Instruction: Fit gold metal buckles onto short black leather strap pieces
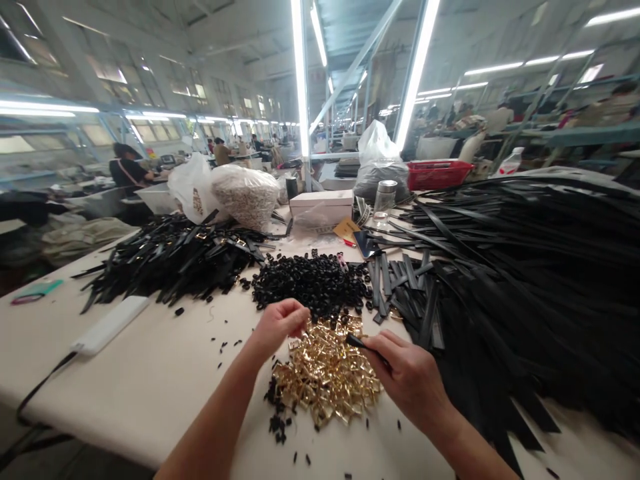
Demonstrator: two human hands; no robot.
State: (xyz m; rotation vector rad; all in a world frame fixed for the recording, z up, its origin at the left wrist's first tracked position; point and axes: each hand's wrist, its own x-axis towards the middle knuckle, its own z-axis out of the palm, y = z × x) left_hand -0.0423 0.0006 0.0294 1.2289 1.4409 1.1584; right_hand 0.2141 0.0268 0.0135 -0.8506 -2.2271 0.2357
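Observation:
My right hand point(407, 367) grips a short black strap point(354, 341), its end poking out past the thumb and finger. The fingers of my left hand point(280, 327) are pressed together at the edge of the pile of gold buckles point(330, 373); whether anything is pinched there is hidden. Between and below both hands lie the buckles, heaped on the pale table. Just beyond them is a mound of small black loops point(310, 283). Short black strap pieces point(400, 280) lie beyond my right hand.
Long black straps point(525, 280) cover the right side. Buckled straps point(170, 260) are heaped at left, near a white power bank-like block point(113, 323) with a cable. A white box point(321, 207), glass jar point(385, 197), plastic bags point(245, 193) and red basket point(440, 175) stand behind.

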